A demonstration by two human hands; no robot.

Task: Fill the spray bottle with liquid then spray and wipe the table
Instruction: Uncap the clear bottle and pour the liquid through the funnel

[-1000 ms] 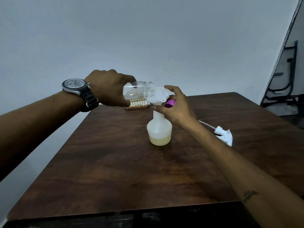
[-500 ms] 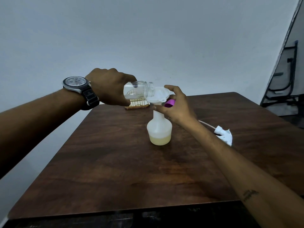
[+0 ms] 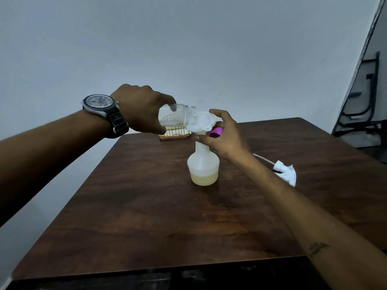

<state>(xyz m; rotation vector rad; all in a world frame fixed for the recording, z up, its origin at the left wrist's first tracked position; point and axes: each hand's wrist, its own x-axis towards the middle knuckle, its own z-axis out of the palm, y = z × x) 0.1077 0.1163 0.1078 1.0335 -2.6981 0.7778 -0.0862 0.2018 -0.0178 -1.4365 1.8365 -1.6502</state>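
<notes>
Two hands work above the dark wooden table (image 3: 129, 206). My left hand (image 3: 142, 110), in a clenched grip, holds a clear glass jar (image 3: 178, 117) tipped sideways, its mouth at the white funnel (image 3: 202, 122). My right hand (image 3: 225, 137) steadies the funnel, grip closed on its rim and the neck below. The spray bottle (image 3: 203, 166) stands upright mid-table, pale yellow liquid low inside. Its white spray head (image 3: 285, 171) lies to the right, apart.
</notes>
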